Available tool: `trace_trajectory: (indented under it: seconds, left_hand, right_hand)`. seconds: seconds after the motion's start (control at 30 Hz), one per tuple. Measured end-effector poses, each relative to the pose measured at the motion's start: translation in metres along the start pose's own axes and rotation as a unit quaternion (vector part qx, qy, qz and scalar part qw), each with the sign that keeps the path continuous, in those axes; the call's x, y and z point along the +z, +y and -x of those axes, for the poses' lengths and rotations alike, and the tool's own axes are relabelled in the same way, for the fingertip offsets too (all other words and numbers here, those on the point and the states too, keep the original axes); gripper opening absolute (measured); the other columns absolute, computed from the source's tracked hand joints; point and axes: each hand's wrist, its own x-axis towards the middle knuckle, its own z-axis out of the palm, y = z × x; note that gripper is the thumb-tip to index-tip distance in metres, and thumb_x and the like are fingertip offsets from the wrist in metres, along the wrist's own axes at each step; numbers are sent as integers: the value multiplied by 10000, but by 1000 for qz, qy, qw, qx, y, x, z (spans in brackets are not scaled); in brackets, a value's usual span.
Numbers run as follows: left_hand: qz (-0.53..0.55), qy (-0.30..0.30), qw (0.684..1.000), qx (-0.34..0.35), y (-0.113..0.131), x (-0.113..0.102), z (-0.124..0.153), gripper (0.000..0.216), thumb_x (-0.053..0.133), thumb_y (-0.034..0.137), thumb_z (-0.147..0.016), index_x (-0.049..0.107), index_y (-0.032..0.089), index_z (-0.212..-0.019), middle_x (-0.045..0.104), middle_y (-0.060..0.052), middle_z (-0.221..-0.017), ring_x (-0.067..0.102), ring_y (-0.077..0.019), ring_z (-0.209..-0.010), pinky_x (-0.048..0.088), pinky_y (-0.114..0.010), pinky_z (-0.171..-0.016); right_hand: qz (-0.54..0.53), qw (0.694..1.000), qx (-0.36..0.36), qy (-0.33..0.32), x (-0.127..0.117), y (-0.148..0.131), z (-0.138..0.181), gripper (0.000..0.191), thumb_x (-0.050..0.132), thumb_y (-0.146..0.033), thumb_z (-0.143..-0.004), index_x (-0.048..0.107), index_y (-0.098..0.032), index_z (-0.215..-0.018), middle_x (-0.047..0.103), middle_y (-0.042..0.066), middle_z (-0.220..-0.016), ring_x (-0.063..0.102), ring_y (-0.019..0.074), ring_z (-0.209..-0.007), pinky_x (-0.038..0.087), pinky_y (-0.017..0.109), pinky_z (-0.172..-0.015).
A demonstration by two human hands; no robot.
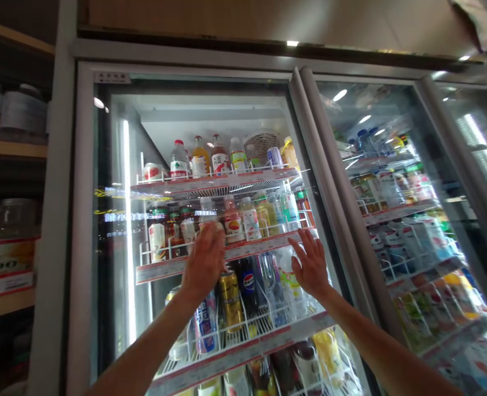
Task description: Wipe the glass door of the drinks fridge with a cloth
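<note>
My left hand [205, 257] is raised in front of the glass door [194, 124] of a drinks fridge, over the middle shelf. Its fingers are close together and slightly blurred; a small pale patch shows at the fingertips, too unclear to name. To its right, my right hand [311, 263] is held up at the glass with fingers spread and nothing in it. I cannot tell whether either hand touches the pane. Behind the glass, near the hands, are an orange-labelled bottle [233, 220], a gold can [231, 300] and a Pepsi bottle [248, 283].
A grey door frame [330, 165] divides this door from a second glass door [375, 115] on the right, with more bottles behind it. At the left, wooden shelves [12, 148] hold large jars [23, 113]. Reflections of lights lie on the glass.
</note>
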Motion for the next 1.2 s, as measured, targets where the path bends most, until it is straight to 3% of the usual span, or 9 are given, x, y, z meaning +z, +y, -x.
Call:
trace_trajectory:
  seconds: [0.1, 0.27, 0.43, 0.5, 0.63, 0.8, 0.97, 1.13, 1.2]
  left_hand:
    - [26, -54, 993, 100, -3, 3, -2, 461, 413, 103, -853, 414, 171, -1309, 366, -122, -1410, 282, -240, -1342, 366, -396, -1051]
    - [-18, 62, 987, -147, -20, -2, -13, 450, 446, 173, -851, 426, 121, -1298, 217, -176, -1464, 228, -335, -1347, 300, -513, -1064]
    - [32, -65, 991, 116, 12, 9, -10, 421, 425, 134, -859, 440, 184, -1276, 421, -109, -1358, 325, -232, -1315, 403, -386, -1026]
    - [20, -49, 994, 96, 3, 9, -14, 420, 418, 133, -862, 434, 186, -1279, 430, -109, -1353, 330, -236, -1314, 398, -399, -1031]
    - [-25, 46, 995, -82, -14, 7, -24, 473, 417, 160, -865, 359, 137, -1334, 285, -186, -1434, 225, -327, -1354, 335, -543, -1037]
    - [41, -63, 990, 118, 5, 12, -19, 474, 421, 135, -852, 393, 219, -1318, 415, -84, -1383, 334, -219, -1316, 397, -379, -1029]
    - [-13, 49, 996, -71, 2, 16, -26, 503, 401, 142, -863, 325, 122, -1359, 243, -195, -1459, 217, -331, -1356, 335, -531, -1036]
    - [56, -53, 990, 116, 26, 24, -22, 495, 443, 107, -836, 402, 202, -1320, 404, -84, -1402, 314, -206, -1328, 367, -357, -1058]
    - [50, -43, 995, 74, 17, 22, -26, 494, 440, 89, -830, 417, 203, -1310, 417, -87, -1392, 322, -214, -1323, 360, -388, -1063]
  right_hand:
    - [1, 1000, 0, 2, 0, 0, 0, 549, 414, -207, -856, 299, -273, -1389, 235, 70, -1506, 234, 269, -1378, 262, 498, -1072]
    - [1, 1000, -1, -2, 1, 0, 1, 561, 418, -207, -854, 290, -271, -1396, 215, 66, -1513, 222, 266, -1382, 255, 491, -1078]
    - [-3, 1000, -3, 4, 1, 0, 1, 554, 414, -211, -855, 304, -264, -1395, 205, 56, -1517, 215, 264, -1385, 237, 483, -1087]
    - [-4, 1000, -2, 7, 1, 0, 1, 544, 411, -209, -857, 312, -261, -1390, 208, 62, -1516, 214, 266, -1385, 237, 486, -1086]
    - [-7, 1000, -3, 4, 1, 0, 0, 540, 412, -212, -859, 313, -262, -1387, 224, 66, -1510, 225, 267, -1381, 244, 490, -1081]
    - [-9, 1000, -3, 8, 1, 1, 0, 532, 410, -211, -862, 316, -262, -1384, 229, 67, -1508, 217, 269, -1384, 246, 493, -1078]
    - [-7, 1000, -9, 4, 1, 1, 0, 526, 407, -214, -865, 318, -254, -1382, 224, 73, -1508, 215, 267, -1384, 239, 489, -1082]
    - [-5, 1000, -7, 5, 0, 1, 0, 520, 410, -213, -862, 332, -250, -1375, 239, 73, -1503, 211, 266, -1385, 243, 488, -1079]
    - [-6, 1000, -5, 3, 0, 1, 0, 520, 408, -210, -862, 331, -249, -1375, 242, 73, -1502, 208, 264, -1386, 244, 487, -1078]
